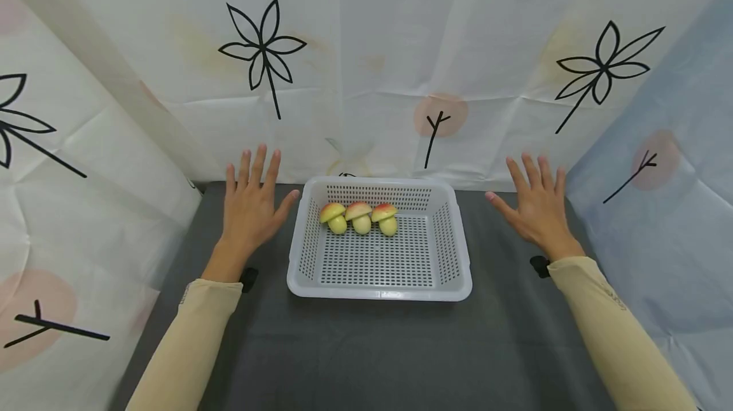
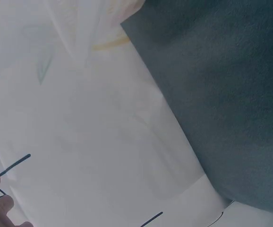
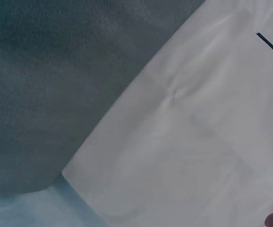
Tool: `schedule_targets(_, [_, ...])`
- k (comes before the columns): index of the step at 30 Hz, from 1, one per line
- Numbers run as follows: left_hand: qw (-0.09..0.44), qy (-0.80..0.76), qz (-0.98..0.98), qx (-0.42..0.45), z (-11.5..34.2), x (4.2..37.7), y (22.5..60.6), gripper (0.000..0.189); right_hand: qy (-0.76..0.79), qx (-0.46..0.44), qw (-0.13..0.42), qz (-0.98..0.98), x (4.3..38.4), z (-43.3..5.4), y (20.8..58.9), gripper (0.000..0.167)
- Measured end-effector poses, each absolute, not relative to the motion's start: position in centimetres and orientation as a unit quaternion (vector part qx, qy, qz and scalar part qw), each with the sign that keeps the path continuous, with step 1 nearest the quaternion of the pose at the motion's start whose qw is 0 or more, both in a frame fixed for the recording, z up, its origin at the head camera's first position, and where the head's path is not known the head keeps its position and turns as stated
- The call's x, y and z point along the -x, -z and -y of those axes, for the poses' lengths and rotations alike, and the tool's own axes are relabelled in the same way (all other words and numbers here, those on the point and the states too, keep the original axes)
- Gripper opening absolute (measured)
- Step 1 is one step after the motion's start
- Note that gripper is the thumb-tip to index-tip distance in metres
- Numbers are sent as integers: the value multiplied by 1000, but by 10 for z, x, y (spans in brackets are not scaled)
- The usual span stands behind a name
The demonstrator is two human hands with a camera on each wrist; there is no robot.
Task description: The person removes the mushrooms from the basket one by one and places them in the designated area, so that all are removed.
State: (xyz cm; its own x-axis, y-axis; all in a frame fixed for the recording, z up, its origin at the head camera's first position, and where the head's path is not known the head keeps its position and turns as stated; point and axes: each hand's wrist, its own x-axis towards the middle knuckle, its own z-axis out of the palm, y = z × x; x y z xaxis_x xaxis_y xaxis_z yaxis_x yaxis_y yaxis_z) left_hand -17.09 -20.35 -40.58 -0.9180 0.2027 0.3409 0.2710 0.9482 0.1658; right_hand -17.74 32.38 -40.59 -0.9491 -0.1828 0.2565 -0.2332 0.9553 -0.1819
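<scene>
Where the dark grey tabletop [image 1: 378, 354] meets the white leaf-print cloth [image 1: 366, 61], a white perforated plastic basket [image 1: 378, 294] sits with its long axis running left to right, across the person's front, and its short sides pointing away toward the cloth. Inside, in the far left part of its floor area, three mushroom-shaped pieces form a row parallel to the long rim: the left mushroom [image 1: 334, 215], the middle mushroom [image 1: 359, 215] and the right mushroom [image 1: 385, 215]. Each has its yellow-and-red cap toward the far rim and its pale green stem toward the person, the long axis slanting slightly so that the stem end lies a little to the right. Neighbouring caps are touching or nearly so.

The left hand [image 1: 251, 210] is spread, fingers pointing away, thumb angled toward the basket's left rim and just beside it. The right hand [image 1: 538, 210] is likewise spread, its thumb pointing at the right rim but farther from it. Neither holds anything; whether they hover or rest cannot be told. Beige sleeves [image 1: 189, 341] cover both forearms.
</scene>
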Motion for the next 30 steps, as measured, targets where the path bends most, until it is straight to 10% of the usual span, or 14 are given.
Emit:
schedule_targets(10, [179, 206, 952, 141, 200, 146, 430, 86, -187, -117, 129, 967, 154, -314, 421, 73])
schedule_targets(30, [-16, 346, 934, 91, 184, 95, 491, 120, -307, -121, 56, 942, 127, -267, 417, 56])
